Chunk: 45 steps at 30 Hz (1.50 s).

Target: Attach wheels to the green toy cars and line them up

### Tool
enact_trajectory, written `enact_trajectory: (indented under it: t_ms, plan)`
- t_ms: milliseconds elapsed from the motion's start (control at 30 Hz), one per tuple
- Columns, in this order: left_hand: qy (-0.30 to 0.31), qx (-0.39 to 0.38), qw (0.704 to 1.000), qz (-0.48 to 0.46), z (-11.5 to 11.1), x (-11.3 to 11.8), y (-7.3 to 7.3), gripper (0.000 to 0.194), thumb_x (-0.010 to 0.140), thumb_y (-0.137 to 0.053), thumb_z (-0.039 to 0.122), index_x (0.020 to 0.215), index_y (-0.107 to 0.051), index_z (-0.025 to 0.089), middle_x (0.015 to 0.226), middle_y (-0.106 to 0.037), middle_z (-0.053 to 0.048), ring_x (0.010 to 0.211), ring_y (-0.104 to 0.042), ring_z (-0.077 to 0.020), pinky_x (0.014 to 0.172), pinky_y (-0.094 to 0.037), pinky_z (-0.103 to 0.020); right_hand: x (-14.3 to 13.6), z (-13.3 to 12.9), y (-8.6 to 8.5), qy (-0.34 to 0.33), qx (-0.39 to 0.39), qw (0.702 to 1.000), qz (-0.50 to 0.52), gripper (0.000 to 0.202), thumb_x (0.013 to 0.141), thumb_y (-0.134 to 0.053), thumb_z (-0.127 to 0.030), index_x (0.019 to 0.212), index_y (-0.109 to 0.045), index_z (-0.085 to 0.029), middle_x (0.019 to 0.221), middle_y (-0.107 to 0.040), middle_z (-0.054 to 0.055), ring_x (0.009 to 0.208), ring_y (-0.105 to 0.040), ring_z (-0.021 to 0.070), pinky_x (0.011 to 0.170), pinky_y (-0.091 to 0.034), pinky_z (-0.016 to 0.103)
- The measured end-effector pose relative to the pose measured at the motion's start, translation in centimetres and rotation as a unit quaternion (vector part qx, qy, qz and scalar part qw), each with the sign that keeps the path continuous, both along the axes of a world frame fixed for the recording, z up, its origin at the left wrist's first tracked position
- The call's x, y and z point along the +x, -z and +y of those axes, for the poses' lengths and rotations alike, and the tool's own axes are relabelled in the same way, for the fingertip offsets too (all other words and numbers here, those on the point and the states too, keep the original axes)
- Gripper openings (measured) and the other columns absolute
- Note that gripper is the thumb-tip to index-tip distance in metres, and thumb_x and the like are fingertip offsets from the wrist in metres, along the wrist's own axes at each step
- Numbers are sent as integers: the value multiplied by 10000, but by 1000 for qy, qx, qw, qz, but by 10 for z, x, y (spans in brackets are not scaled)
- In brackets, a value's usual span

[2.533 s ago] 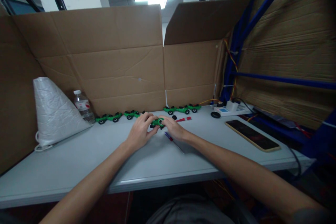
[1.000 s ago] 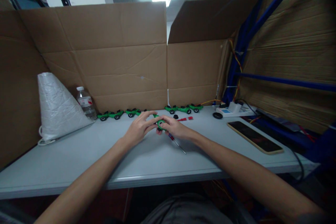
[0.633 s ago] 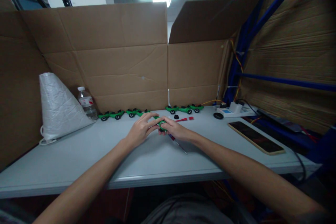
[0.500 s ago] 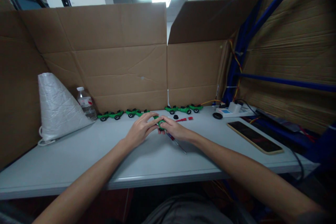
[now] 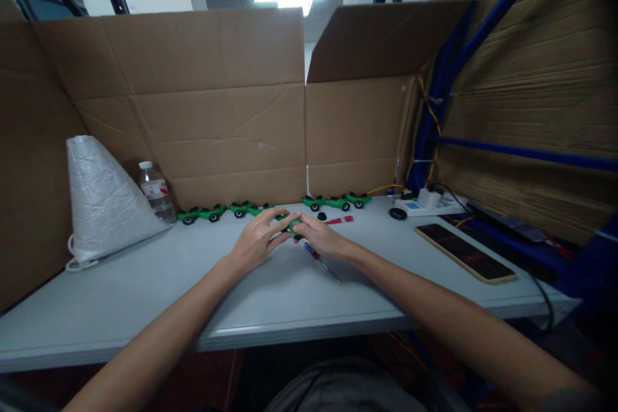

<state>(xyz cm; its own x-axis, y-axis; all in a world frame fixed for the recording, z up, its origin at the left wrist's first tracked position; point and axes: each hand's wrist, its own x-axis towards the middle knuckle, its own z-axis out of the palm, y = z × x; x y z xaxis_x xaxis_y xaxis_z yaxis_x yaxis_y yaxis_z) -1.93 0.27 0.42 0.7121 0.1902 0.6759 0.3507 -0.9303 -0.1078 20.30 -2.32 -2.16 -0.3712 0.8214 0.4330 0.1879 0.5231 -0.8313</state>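
Note:
Over the middle of the table, my left hand [image 5: 255,238] and my right hand [image 5: 322,237] meet around a small green toy car [image 5: 293,226]. Fingers of both hands are closed on it, and they cover most of its body; a round green part shows between them. Just below my right hand, a screwdriver [image 5: 317,256] lies on the table with its metal shaft angled toward the near edge. Behind that hand rest a red screwdriver [image 5: 342,220] and a small black wheel [image 5: 322,216].
Several green toy cars [image 5: 333,203] line the back of the table [image 5: 159,290] against a cardboard wall [image 5: 232,122]. Left stand a white bag [image 5: 109,206] and a water bottle [image 5: 157,192]. A black disc [image 5: 398,214], a power strip [image 5: 427,206] and a phone [image 5: 464,252] lie right.
The green toy car has shifted slightly between my fingers, and more of the screwdriver's handle shows beneath my right hand. Both hands keep their hold; the whole view has moved a little.

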Motion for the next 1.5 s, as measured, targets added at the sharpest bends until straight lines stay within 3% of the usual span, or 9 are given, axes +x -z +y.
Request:
enact_trajectory:
  t_ms: [233,500,767,1167,1500]
  plan:
    - [-10,-14,1000,3,-2,0,-2,505,1057,-551,344,1557,-481,337,1352,-617,-119,1217,-623,-256,1042,-541,-461,-2,5,6,3,-1,1000,20,263,1016,-427,-406,1033,-603,-210,935,-595,26,907,-562,195,848,-449,324]
    - [-11,-26,1000,-13,-7,3,-7,541,1042,-581,366,1570,-472,336,1324,-632,-120,1194,-635,-258,1034,-543,-440,0,-2,-6,17,32,999,-6,318,1033,-399,-423,1017,-628,-203,980,-611,59,924,-547,212,856,-435,341]
    - [-5,-14,1000,1,0,1,-5,527,1043,-581,371,1560,-486,342,1310,-645,-107,1166,-634,-251,1019,-534,-438,3,1,-1,-14,6,1000,8,287,1014,-405,-413,1072,-598,-209,1017,-609,52,961,-547,209,867,-447,339]
    - [-7,-23,1000,-2,-5,4,-7,537,1052,-557,394,1577,-464,329,1277,-654,-107,1127,-635,-244,1009,-531,-426,-2,-5,-8,58,49,996,-36,259,1006,-328,-351,902,-527,-223,841,-561,23,830,-516,204,765,-401,322]
    - [-16,-15,1000,16,-3,3,-6,525,1047,-573,377,1563,-481,349,1283,-643,-102,1105,-625,-241,993,-524,-431,3,-3,-4,22,40,999,-30,225,981,-356,-318,882,-530,-215,897,-567,41,881,-518,214,805,-420,332]
